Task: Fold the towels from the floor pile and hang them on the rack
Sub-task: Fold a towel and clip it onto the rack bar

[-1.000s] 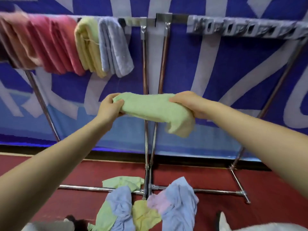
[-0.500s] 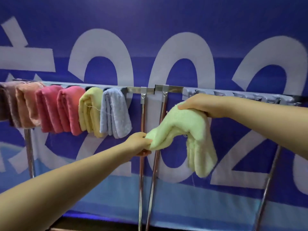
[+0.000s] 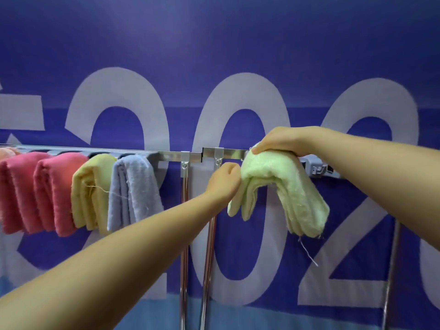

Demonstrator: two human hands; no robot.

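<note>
A folded light green towel (image 3: 283, 186) hangs draped over the metal rack bar (image 3: 228, 153), just right of the bar's centre joint. My right hand (image 3: 281, 141) lies on top of it with fingers curled over its upper fold. My left hand (image 3: 223, 181) holds the towel's left hanging edge from the side. Further left on the bar hang a blue-grey towel (image 3: 133, 191), a yellow towel (image 3: 91, 191) and two pink towels (image 3: 45, 191). The floor pile is out of view.
Two upright rack poles (image 3: 184, 246) run down from the centre joint, and another slanted pole (image 3: 390, 270) stands at the right. A blue banner with large white numerals (image 3: 238, 91) hangs close behind the rack. The bar's right section carries grey plastic clips (image 3: 319, 169).
The view tilted up from the floor pile to the bar. Both hands lifted the green towel from chest height and laid it over the bar; my left hand moved up to its left edge.
</note>
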